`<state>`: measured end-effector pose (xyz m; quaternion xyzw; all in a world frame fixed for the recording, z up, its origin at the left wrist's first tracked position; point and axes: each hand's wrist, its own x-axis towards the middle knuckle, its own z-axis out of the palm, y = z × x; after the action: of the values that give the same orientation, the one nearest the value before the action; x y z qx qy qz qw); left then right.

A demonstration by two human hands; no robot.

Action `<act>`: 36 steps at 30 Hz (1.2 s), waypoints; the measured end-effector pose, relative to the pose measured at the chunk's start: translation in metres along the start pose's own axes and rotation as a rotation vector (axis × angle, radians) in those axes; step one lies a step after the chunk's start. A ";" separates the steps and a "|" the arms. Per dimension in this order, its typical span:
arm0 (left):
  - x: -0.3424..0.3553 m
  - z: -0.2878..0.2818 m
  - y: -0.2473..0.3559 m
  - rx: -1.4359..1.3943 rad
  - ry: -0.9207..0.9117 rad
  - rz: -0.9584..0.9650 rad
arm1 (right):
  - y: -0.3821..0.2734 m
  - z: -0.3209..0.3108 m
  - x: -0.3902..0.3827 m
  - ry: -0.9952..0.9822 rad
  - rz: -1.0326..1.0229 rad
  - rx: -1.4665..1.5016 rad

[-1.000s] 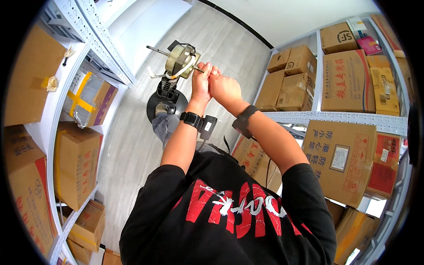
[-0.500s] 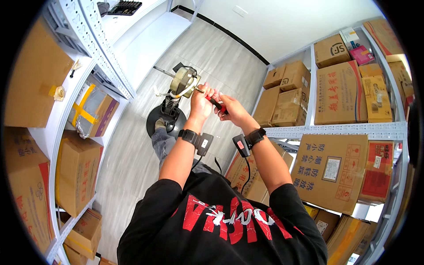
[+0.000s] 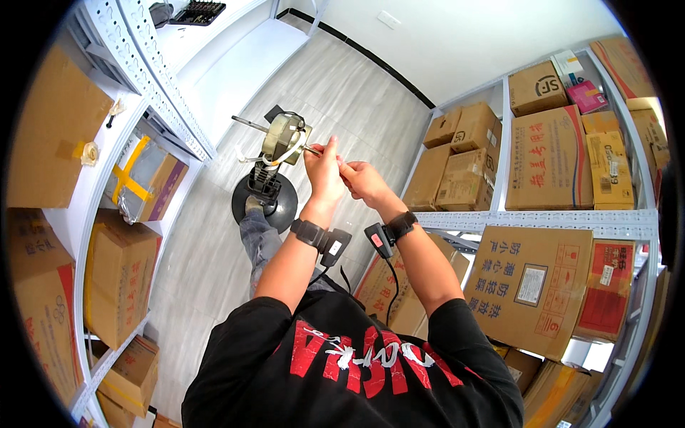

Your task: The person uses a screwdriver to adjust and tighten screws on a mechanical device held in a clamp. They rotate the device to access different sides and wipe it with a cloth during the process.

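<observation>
Near the upper middle of the frame, a pale metal motor [image 3: 282,141] sits atop a dark upright [image 3: 265,184] on a round black base [image 3: 285,203]; a thin rod [image 3: 250,124] juts from its left side, a white cable [image 3: 291,153] bends across its front, and a short metal shaft [image 3: 312,150] points from its right side toward the person; the left hand [image 3: 325,175] is at the end of that shaft, its fingers drawn close together, though whether they pinch the shaft I cannot tell; the right hand [image 3: 367,185] is just right of it, fingers curled in and tips meeting the left hand, and whether they pinch anything is hidden.

Each wrist wears a black band with a small dark device, the left device [image 3: 335,246] and the right device [image 3: 379,240] both trailing cables; a jeans-clad leg [image 3: 258,242] reaches toward the base over the grey floor [image 3: 203,242]; in the upper left, a black case of small parts [image 3: 198,12] lies on a white shelf; along the left edge, shelves carry cartons and a silver-wrapped box [image 3: 135,173] with yellow tape; at the right, a rack [image 3: 542,222] bears more cartons, among them a yellow carton [image 3: 610,167], a small pink box [image 3: 587,96] and a red carton [image 3: 603,289].
</observation>
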<state>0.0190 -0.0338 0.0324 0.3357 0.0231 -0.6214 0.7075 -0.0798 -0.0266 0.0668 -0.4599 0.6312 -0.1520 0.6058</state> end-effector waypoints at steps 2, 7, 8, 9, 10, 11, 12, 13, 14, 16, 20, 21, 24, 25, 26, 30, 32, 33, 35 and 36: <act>0.002 0.006 0.000 0.047 0.092 0.010 | -0.001 0.003 -0.003 0.030 -0.033 -0.082; 0.000 0.013 0.009 0.056 0.189 -0.058 | -0.004 0.003 -0.008 -0.042 -0.001 -0.121; 0.001 0.011 0.007 0.031 0.165 -0.056 | -0.003 -0.001 -0.006 -0.105 0.005 -0.050; 0.003 0.009 0.006 0.007 0.140 -0.054 | -0.002 -0.006 -0.004 -0.169 0.011 0.021; 0.005 0.007 0.005 -0.017 0.116 -0.051 | 0.001 -0.011 -0.002 -0.232 0.018 0.092; 0.004 0.009 0.006 -0.027 0.137 -0.037 | 0.006 -0.016 -0.002 -0.297 0.053 0.275; 0.004 0.012 0.005 -0.036 0.157 -0.024 | 0.012 -0.021 -0.003 -0.360 0.090 0.457; 0.004 0.014 0.005 -0.046 0.178 -0.010 | 0.015 -0.023 -0.002 -0.422 0.129 0.640; 0.003 0.012 0.005 -0.032 0.143 -0.002 | 0.013 -0.018 -0.002 -0.334 0.245 0.666; 0.002 0.009 0.003 -0.040 0.123 -0.023 | 0.019 -0.014 0.011 -0.341 0.363 0.645; 0.005 0.010 0.009 -0.067 0.092 0.000 | -0.002 -0.001 0.013 -0.131 0.318 0.344; 0.006 0.010 0.010 -0.082 0.077 -0.002 | -0.006 0.002 0.012 -0.060 0.269 0.240; 0.008 0.009 0.009 -0.107 0.053 -0.010 | 0.000 0.011 0.013 0.188 0.081 -0.011; 0.008 0.009 0.009 -0.119 0.036 -0.014 | 0.006 0.013 0.016 0.265 0.013 -0.098; 0.009 0.008 0.007 -0.129 0.014 -0.020 | 0.013 0.013 0.020 0.321 -0.089 -0.165; 0.015 0.001 0.006 -0.204 -0.090 -0.018 | 0.011 0.021 0.018 0.477 -0.303 -0.392; 0.016 -0.001 0.008 -0.233 -0.133 -0.025 | 0.006 0.023 0.015 0.510 -0.322 -0.473; 0.016 -0.001 0.007 -0.226 -0.144 -0.037 | 0.007 0.022 0.016 0.517 -0.336 -0.505; 0.018 -0.003 0.005 -0.209 -0.166 -0.052 | 0.006 0.021 0.015 0.532 -0.363 -0.557; 0.020 -0.006 0.004 -0.221 -0.187 -0.062 | 0.005 0.020 0.014 0.540 -0.378 -0.578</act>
<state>0.0291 -0.0483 0.0207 0.1957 0.0356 -0.6654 0.7195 -0.0611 -0.0274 0.0495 -0.6615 0.6884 -0.1921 0.2272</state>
